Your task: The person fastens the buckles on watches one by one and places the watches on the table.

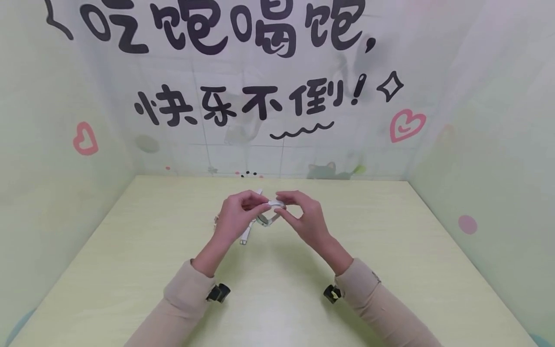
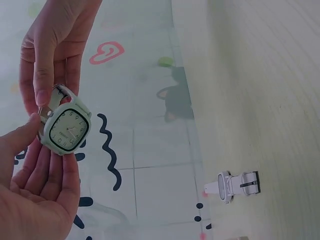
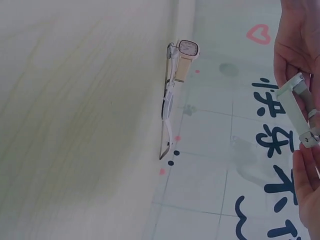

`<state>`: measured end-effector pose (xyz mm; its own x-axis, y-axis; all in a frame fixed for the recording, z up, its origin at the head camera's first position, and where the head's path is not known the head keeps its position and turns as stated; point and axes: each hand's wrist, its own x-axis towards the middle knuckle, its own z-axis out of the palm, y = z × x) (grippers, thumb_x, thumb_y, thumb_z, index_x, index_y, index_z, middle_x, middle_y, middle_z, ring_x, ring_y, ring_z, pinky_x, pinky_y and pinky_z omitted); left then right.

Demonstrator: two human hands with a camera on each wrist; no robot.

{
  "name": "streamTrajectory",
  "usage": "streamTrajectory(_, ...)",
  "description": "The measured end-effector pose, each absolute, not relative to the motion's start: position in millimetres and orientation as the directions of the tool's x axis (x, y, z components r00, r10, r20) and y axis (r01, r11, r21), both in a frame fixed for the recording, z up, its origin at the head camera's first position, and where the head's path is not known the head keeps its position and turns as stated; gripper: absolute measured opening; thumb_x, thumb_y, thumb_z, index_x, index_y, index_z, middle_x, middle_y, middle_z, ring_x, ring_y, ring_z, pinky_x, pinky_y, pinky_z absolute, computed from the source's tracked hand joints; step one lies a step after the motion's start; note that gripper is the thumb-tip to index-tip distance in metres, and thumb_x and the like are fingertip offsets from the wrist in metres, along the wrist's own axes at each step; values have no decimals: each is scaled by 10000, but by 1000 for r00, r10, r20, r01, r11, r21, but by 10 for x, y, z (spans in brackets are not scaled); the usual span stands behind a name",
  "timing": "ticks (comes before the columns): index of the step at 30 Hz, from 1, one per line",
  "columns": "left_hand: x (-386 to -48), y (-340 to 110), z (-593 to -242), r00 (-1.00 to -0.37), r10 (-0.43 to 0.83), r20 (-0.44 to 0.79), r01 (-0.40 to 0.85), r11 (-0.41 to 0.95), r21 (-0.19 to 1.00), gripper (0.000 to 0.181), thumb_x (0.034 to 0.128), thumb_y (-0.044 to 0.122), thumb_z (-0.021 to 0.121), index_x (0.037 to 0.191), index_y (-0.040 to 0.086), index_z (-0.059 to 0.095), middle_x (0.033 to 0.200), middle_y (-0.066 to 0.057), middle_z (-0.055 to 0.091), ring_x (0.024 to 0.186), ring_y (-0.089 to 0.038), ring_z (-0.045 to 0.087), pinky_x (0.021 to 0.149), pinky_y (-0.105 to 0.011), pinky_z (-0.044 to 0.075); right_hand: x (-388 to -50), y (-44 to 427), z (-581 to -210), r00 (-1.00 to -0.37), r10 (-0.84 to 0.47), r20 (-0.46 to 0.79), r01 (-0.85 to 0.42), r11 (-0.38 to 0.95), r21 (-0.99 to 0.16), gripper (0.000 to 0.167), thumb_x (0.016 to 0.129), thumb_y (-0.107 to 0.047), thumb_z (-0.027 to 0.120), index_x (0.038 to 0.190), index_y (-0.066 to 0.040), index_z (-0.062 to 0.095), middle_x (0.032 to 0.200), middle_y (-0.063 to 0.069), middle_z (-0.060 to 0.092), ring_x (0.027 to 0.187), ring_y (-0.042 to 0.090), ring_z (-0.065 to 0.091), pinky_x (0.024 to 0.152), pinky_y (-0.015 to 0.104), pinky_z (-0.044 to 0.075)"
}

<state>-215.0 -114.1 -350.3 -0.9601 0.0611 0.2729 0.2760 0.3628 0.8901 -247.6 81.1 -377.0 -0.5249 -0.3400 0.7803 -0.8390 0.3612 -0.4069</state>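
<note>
Both hands hold one pale green-white wristwatch (image 1: 276, 204) above the table, its square dial (image 2: 70, 130) facing the left wrist camera. My left hand (image 1: 238, 214) pinches it from the left between thumb and fingers. From the other side, the thumb and fingers of my right hand (image 1: 305, 212) grip it too. The strap bends in a loop between the hands, and fingers cover part of it. Below and beside the left hand lies a white-strapped watch (image 1: 244, 237). Another watch, with a square dial and beige strap (image 3: 183, 68), shows in the right wrist view.
The light wooden table (image 1: 277, 299) meets a printed wall (image 1: 243, 159) at its back edge, with side walls left and right. A small black device (image 1: 219, 292) sits at the left cuff and another (image 1: 332, 293) at the right cuff.
</note>
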Motion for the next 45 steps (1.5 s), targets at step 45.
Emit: streamTrajectory(45,-2404,-2509,-3755,-996,-26,-85,-87,506,858,355,1017,105,552,1323,-74,569,1301,-301,603,1096,-320,671,901,-331,599,-2793,-640,-3893,-764,-629,144,-584,578,-570,566,928,-321,712,1423,-109,537,1416,56,606,1167,219,672,960,275,555)
